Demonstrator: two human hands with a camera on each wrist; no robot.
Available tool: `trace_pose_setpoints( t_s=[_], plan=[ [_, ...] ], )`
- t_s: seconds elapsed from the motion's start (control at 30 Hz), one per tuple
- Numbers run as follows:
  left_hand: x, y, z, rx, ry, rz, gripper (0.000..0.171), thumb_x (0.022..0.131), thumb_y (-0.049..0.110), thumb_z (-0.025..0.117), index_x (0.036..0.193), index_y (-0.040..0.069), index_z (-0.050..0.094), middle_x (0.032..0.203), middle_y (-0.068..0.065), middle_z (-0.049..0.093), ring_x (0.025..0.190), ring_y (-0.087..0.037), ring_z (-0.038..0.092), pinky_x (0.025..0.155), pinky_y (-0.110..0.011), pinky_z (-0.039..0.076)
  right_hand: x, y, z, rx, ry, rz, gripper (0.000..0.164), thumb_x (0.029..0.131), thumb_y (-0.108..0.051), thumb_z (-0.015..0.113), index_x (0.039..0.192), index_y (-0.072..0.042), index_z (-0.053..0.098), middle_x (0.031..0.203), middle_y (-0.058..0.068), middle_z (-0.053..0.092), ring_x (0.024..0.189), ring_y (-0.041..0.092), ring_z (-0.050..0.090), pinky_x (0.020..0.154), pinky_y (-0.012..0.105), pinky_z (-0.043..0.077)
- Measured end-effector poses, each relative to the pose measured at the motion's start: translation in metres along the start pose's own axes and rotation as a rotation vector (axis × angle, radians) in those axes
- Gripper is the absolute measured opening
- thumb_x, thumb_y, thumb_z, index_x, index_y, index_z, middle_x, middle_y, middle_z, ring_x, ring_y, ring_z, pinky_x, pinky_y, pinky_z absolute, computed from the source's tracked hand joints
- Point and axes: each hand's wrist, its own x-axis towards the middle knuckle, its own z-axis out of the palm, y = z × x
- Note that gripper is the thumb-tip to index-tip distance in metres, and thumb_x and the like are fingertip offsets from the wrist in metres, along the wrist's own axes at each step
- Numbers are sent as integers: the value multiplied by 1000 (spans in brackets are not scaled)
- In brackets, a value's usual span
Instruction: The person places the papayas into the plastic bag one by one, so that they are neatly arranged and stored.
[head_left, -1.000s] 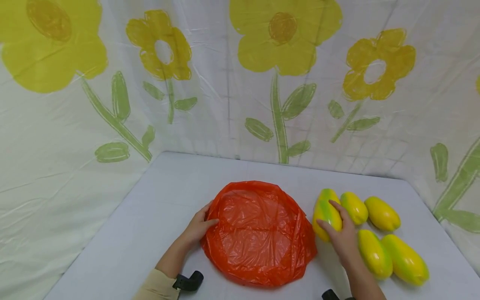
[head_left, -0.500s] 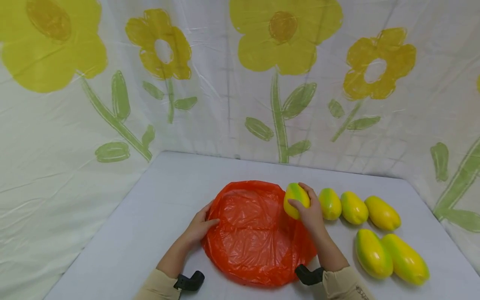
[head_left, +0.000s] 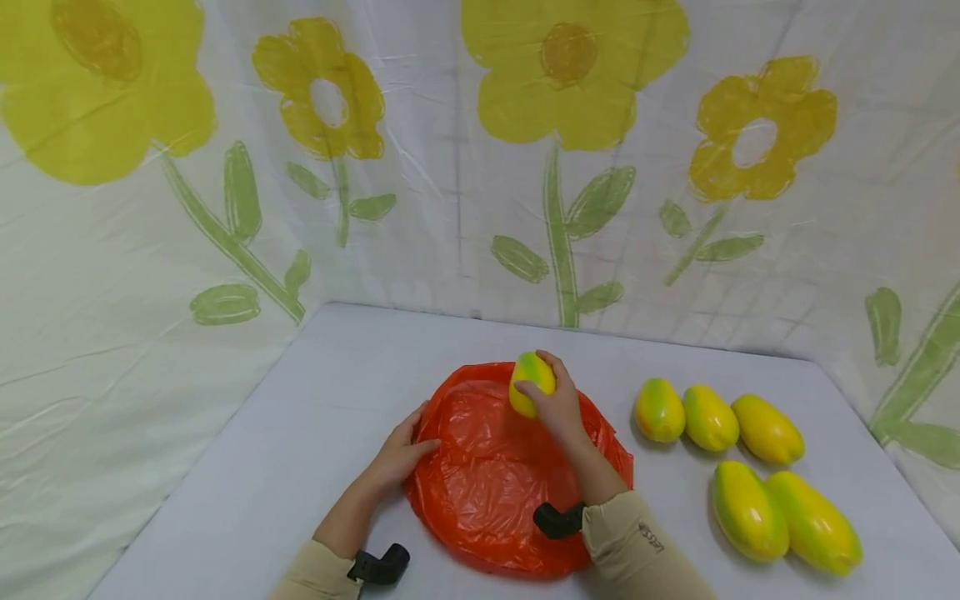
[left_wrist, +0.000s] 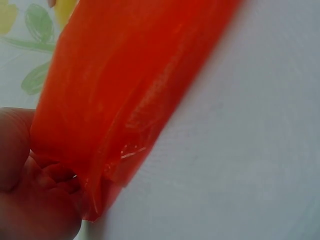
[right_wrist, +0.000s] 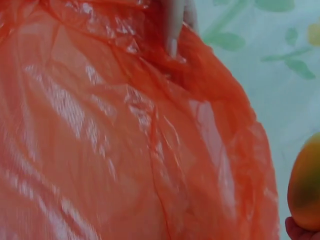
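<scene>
A red plastic bag (head_left: 487,492) lies spread into a round, wide-mouthed shape on the white table. My left hand (head_left: 397,457) grips its left rim, thumb on the inner side; the left wrist view shows the thumb and fingers (left_wrist: 30,200) around the plastic. My right hand (head_left: 561,408) holds a yellow-green papaya (head_left: 534,368) by its side, over the far right part of the bag's rim. At the right edge of the right wrist view, that papaya (right_wrist: 306,185) shows with a fingertip (right_wrist: 295,231) under it.
On the right of the table (head_left: 360,358) lie several more papayas: a back row with one papaya (head_left: 660,410) nearest the bag, and a front pair including another papaya (head_left: 750,510). A flower-printed curtain (head_left: 420,208) hangs behind the table.
My right hand took hold of the papaya nearest the bag, lifted it and carried it left over the bag. The left hand has stayed on the rim.
</scene>
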Motion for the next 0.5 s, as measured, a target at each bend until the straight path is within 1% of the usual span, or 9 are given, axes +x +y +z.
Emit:
trace_pose_setpoints(
  t_s=[0.1,0.17,0.23,0.4,0.5],
  plan=[
    [-1,0,-1,-14,-1,5,63,92,10,54,148,14,25,148,-15,33,118,-31,52,82,-40,56,0,-1,13,11,-7,13,62,84,-22,65,139,-25,37,128,8,46,108,27,47,88,39,53],
    [0,-1,0,-22,-4,6,63,92,10,53,148,15,25,148,-14,34,115,-29,54,81,-40,56,1,0,20,8,-15,23,63,83,-22,66,138,-27,37,128,6,46,108,26,48,88,40,53],
    [0,-2,0,-19,-7,4,63,92,10,53,148,15,24,149,-14,33,117,-29,52,82,-39,56,0,1,26,-1,-23,21,63,82,-23,67,138,-29,37,128,6,46,108,26,48,88,40,53],
    [1,-2,0,7,-11,1,66,92,12,53,149,15,20,152,-14,27,128,-35,42,87,-40,54,0,4,41,-27,-62,-36,62,83,-26,67,138,-25,39,128,8,48,105,26,49,85,39,53],
    [0,-3,0,17,-10,1,66,92,12,53,149,15,21,150,-14,30,125,-34,46,85,-39,55,1,7,50,-28,-86,-54,62,83,-26,67,138,-23,40,127,9,48,103,26,50,82,36,54]
  ],
)
